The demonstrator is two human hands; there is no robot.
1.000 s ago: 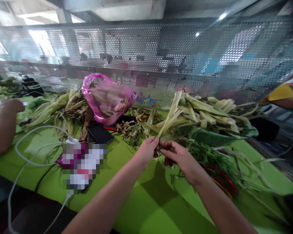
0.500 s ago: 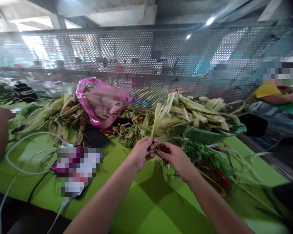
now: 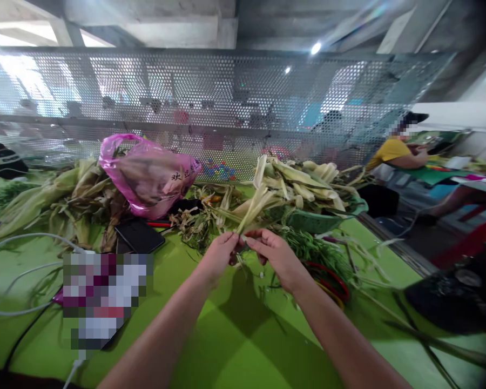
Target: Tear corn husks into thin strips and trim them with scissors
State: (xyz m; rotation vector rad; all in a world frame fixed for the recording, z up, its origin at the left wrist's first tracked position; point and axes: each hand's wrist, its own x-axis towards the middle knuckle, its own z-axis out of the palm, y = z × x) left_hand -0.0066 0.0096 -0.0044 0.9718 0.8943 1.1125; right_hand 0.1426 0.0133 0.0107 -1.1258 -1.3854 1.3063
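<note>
Above a bright green table [image 3: 235,335], my left hand [image 3: 221,254] and my right hand [image 3: 277,256] meet at the base of a pale corn husk strip [image 3: 253,208]. Both hands pinch its lower end, and the husk fans up and away from them. Just beyond lies a green basket [image 3: 319,219] piled with pale husks. Thin green stems [image 3: 316,251] lie under my right hand.
A pink plastic bag [image 3: 146,173] sits among dried husks at the back left, with a dark phone [image 3: 140,236] in front. White cables [image 3: 20,270] run at left. A perforated metal screen [image 3: 210,102] closes the back. A person in yellow [image 3: 392,154] sits at right.
The view has swung to the right, so everything on the table shifts left. My hands stay together on the husk, which now leans lower. The other person's arm at left has left the frame.
</note>
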